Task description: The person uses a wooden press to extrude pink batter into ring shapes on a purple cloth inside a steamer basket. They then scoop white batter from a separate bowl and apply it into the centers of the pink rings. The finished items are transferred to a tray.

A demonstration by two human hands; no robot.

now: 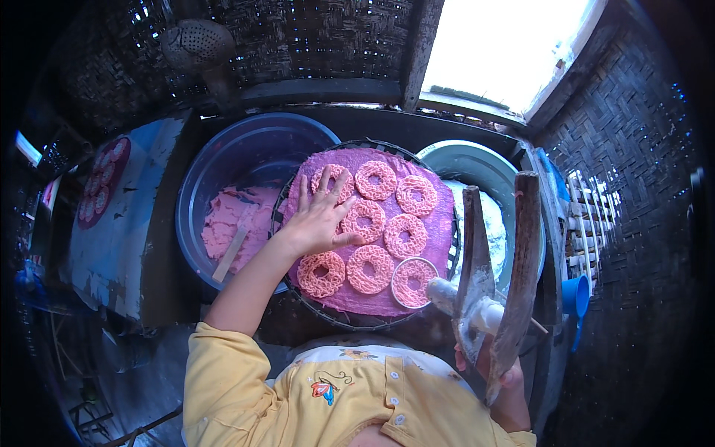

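My left hand [316, 222] is spread flat, palm down, over the pink ring-shaped noodle cakes [370, 269] at the upper left of a round woven tray [381, 325]. A purple cloth [439, 246] lines that tray under the cakes. At the lower right my right hand [509, 376] grips a wooden press [519, 276] with two long upright arms and a whitish cylinder between them. The cylinder's end reaches the tray's right edge. Beside it, a thin round metal ring [393, 292] encircles one cake. Part of my right hand is hidden behind the press.
A large blue basin [195, 175] at left holds pink dough [223, 216] and a flat wooden paddle [231, 253]. Behind the press stands a greenish basin [525, 186] with white material. Far left, more rings lie on a pink round mat [93, 212]. A blue dipper [575, 296] hangs at right.
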